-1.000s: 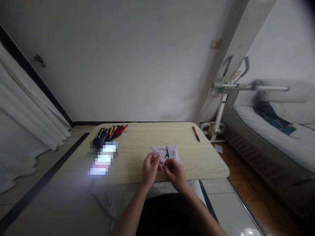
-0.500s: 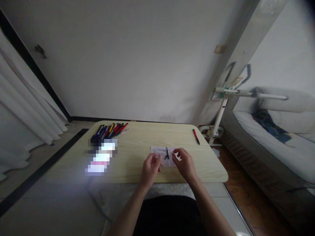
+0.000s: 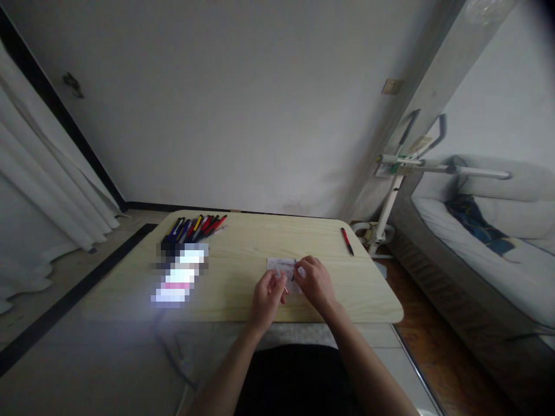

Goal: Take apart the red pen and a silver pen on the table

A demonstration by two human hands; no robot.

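My left hand [image 3: 269,292] is closed around a thin clear tube [image 3: 278,270], which looks like a pen barrel; its lower end shows reddish below the fingers. A small printed paper [image 3: 280,263] lies flat under both hands. My right hand [image 3: 315,282] is over the paper's right side, thumb and forefinger curled together at small dark pen parts [image 3: 293,278]. The right hand hides most of these parts, so I cannot make out what its fingertips grip.
Several pens [image 3: 195,228] lie in a pile at the table's back left, beside a bright, pixelated phone-like screen [image 3: 180,277]. One red and black pen [image 3: 347,241] rests at the right. The wooden table [image 3: 247,242] has rounded corners. White exercise equipment [image 3: 388,208] stands beyond the right edge.
My right hand has moved left and down onto the dark parts on the paper, covering most of them. My left hand keeps the clear barrel in almost the same place.
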